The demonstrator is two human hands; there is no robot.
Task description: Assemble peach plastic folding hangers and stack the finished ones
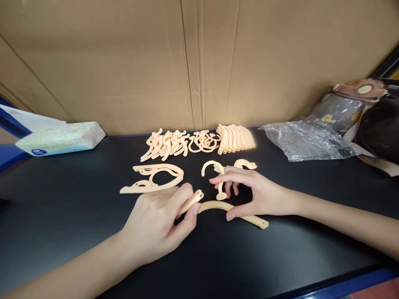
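My left hand (163, 220) is closed on a cream plastic hanger arm (191, 201), pinched between thumb and fingers, its holed end poking out. My right hand (249, 187) is spread around a cream hanger hook (222, 182), fingers at its stem and thumb apart. Below that thumb, a longer curved hanger arm (218, 204) lies on the black table, its left end near my left thumb. Behind my left hand rests a folded plastic hanger (174, 168). Another small cream part (246, 163) lies behind my right hand, partly covered by it.
Along the back are piles of short hanger pieces (166, 145), hooks (204, 142) and long curved arms (235, 139). A tissue pack (62, 139) stands at left. At right are a clear plastic bag (308, 139) and a bottle (339, 108). Cardboard (124, 62) walls off the back.
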